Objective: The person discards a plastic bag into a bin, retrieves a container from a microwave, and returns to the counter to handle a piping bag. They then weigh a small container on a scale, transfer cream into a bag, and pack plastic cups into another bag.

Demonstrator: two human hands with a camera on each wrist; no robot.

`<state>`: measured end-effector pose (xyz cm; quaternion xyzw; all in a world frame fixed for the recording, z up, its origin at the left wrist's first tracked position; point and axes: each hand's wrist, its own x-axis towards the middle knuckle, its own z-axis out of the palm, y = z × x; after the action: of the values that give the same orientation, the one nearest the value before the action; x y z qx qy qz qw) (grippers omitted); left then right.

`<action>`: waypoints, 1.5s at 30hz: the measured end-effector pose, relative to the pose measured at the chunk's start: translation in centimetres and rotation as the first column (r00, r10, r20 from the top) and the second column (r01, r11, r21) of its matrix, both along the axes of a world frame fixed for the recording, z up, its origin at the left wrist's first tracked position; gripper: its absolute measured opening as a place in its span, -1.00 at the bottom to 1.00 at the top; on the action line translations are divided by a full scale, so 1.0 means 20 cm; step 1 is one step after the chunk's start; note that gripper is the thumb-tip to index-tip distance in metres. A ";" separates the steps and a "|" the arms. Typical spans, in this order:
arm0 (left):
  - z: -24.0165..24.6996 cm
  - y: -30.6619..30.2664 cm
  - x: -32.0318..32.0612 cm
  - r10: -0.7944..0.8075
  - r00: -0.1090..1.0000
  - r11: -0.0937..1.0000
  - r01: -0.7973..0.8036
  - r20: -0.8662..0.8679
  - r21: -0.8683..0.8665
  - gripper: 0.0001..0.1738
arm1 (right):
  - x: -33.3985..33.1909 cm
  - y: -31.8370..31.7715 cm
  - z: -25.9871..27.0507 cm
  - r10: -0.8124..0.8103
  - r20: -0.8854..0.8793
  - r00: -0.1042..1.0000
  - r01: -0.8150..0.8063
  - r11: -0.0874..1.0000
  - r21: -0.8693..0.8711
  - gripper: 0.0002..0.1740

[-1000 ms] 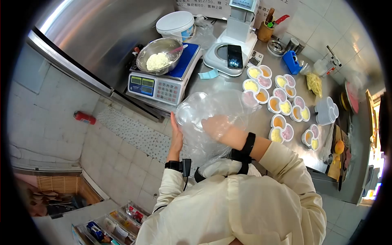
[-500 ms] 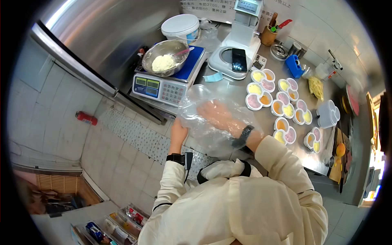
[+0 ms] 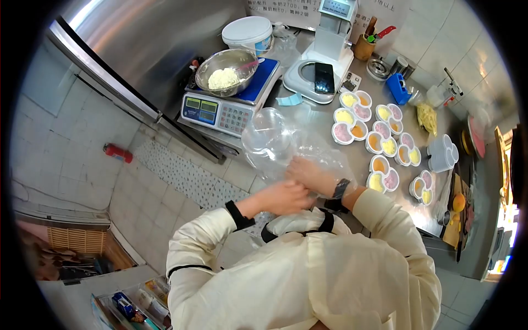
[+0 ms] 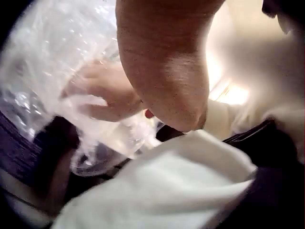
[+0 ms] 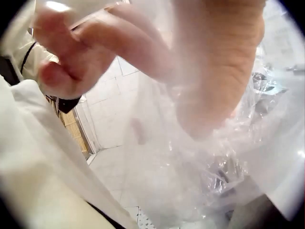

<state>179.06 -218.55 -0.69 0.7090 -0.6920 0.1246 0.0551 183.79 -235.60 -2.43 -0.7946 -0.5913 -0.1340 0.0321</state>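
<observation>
A large clear plastic bag (image 3: 324, 154) spreads in front of the person's body, with rounded clear plastic lids (image 3: 269, 124) showing through its left part. My right hand (image 3: 309, 174) grips bunched film at the near side of the bag; film covers part of it in the left wrist view. Right beside it, my left hand (image 3: 283, 197) has its fingers curled at the bag's edge, close against the right hand. In the right wrist view the left hand (image 5: 76, 57) shows bent fingers near the film, their tips partly hidden.
Several three-lobed cups (image 3: 379, 144) with yellow, orange and pink fillings stand on the steel counter at right. A steel bowl (image 3: 225, 72) of pale food sits on the scale (image 3: 217, 113). Beyond are a phone (image 3: 324, 78) on a white machine and a stack of cups (image 3: 443, 153).
The left hand moved from the bag's left side to the right hand. My right hand drew back toward the body, away from the lids.
</observation>
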 end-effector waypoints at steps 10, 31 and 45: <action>0.02 0.28 0.18 0.955 0.273 0.276 -0.961 -0.117 0.009 -0.46 | 0.15 -0.06 0.02 -0.543 -0.288 0.789 0.490 0.839 -0.238 -0.72; -0.28 0.46 0.47 -0.556 -0.168 0.221 -0.974 -0.814 0.050 -0.41 | 0.64 0.26 0.36 -0.478 -0.878 -0.016 0.668 0.648 -0.366 -0.32; -0.41 0.57 0.35 0.159 0.049 -0.369 -0.924 -0.986 -0.105 -0.75 | 0.67 0.20 0.23 -0.339 -0.611 0.716 0.461 0.886 0.048 -0.30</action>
<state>186.06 -207.10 -8.93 0.7459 0.2049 0.2432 0.5853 197.19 -231.60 2.17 -0.8982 -0.3490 0.0562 0.2614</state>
